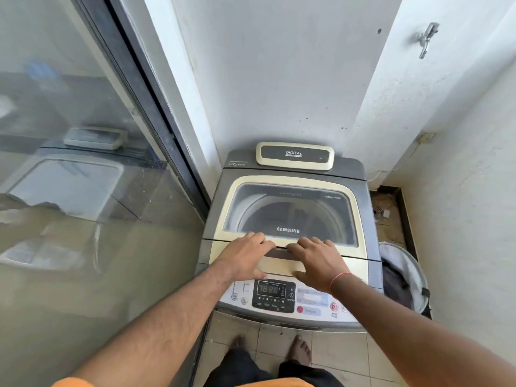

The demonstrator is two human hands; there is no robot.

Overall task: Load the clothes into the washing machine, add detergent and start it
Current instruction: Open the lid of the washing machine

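A grey and cream top-loading washing machine [290,174] stands in the corner. Its glass lid [291,213] lies flat and closed, and the drum shows dimly through it. My left hand [245,254] and my right hand [317,261] both rest on the lid's front edge at the handle recess, fingers bent over the rim. The control panel [275,296] below my hands shows a lit display. A laundry basket [405,275] with dark clothes inside stands on the floor to the right of the machine.
A glass sliding door [83,163] runs along the left side. White walls close in behind and to the right, with a tap [425,37] high on the right wall. My bare feet [301,350] stand on the tiled floor in front of the machine.
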